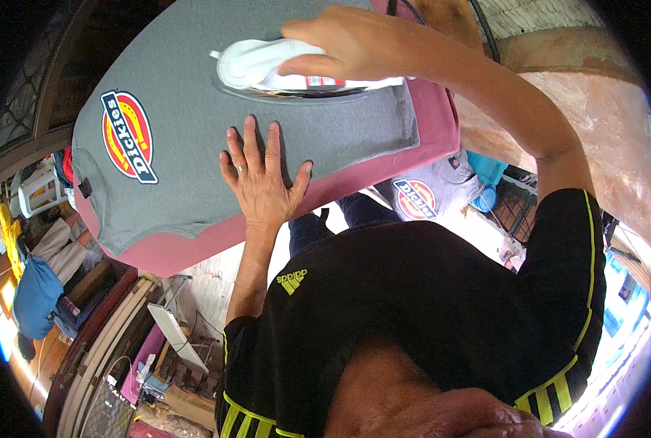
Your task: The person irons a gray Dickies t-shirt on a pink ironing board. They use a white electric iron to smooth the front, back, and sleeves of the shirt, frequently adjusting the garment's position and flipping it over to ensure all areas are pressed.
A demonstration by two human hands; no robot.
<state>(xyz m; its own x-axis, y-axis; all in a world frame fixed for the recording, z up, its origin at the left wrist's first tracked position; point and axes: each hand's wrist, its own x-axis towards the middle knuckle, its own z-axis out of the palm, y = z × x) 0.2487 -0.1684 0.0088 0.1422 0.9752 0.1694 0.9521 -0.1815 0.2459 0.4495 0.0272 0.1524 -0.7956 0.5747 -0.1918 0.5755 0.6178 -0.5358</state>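
A grey T-shirt [186,124] with a red, yellow and blue printed emblem [127,137] lies spread over a pink-covered ironing board [433,120]. My right hand [347,44] is closed around the handle of a white clothes iron [251,64], whose soleplate rests on the shirt near its far part. Slight blur shows on the iron and hand. Flat on the cloth nearer to me lies my left hand [265,175], fingers spread, a ring on one of them. It holds nothing and presses on the shirt.
Below the board's right side hangs or lies another grey shirt [420,197] with a like emblem, beside a turquoise item [488,169]. A dark cord [484,29] runs at the far right. At left stand a white plastic chair [42,191] and hanging clothes [37,292].
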